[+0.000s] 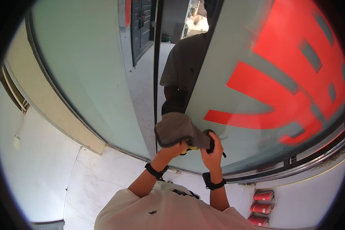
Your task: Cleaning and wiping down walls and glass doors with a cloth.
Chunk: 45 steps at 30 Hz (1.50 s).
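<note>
My left hand (175,151) grips the lower edge of a grey-brown cloth (175,129), which is bunched and folded over something. My right hand (214,146) holds a black, rounded object (210,141) at the cloth's right end. A bit of yellow and black material (191,148) shows between my hands beneath the cloth; what it belongs to is hidden. Both hands are raised before a frosted glass panel (195,159) and a narrow, dark reflective strip (175,66). Each wrist wears a black band.
Large red lettering (276,112) covers the glass on the right. Another frosted panel (83,72) stands left, beside a grey door (142,26). Several red fire extinguishers (261,208) are at lower right near the wall. Pale floor tiles (103,178) lie below.
</note>
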Tool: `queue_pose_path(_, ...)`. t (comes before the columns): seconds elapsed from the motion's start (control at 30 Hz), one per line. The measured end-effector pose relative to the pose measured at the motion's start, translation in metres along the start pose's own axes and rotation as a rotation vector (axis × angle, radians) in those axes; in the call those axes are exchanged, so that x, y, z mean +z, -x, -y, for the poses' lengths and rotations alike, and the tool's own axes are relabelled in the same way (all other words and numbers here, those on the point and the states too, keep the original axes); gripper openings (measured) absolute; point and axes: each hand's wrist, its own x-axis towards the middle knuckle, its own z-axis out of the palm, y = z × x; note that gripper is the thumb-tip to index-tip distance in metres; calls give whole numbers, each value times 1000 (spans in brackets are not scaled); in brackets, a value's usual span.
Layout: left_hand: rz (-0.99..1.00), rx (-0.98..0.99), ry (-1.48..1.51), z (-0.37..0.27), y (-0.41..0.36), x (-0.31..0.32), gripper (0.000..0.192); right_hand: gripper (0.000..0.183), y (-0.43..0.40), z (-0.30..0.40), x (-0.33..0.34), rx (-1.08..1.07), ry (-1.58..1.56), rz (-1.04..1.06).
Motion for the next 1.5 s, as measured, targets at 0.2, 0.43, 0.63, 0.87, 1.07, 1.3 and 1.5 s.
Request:
queue_pose_path(0.2,220,-37,-26,4,22,9,42,52,10,0,13,114,9,176)
queue_pose_path(0.43,162,-128,175,43,37,6,64,65,-51,62,20,-200,-8,140)
queue_pose_path(0.63,98,-255,85,51,90,33,69,63,-17,20,56,-222,-1,158)
queue_pose_path(0.87,72,-197,15,33,37,-16,70,62,-29,33,48,-250,6,151)
queue_pose_path(1.07,141,-227,77,46,49,-8,54,69,-24,13,76,-310,5,53)
queue_pose_path(1.3,107,-287,92,45,82,-4,60,71,21,-7,90,-61,-114,174)
queue_pose_path(1.5,66,-166,-43,35,28,-25,61,70,-23,36,66,-223,-22,148)
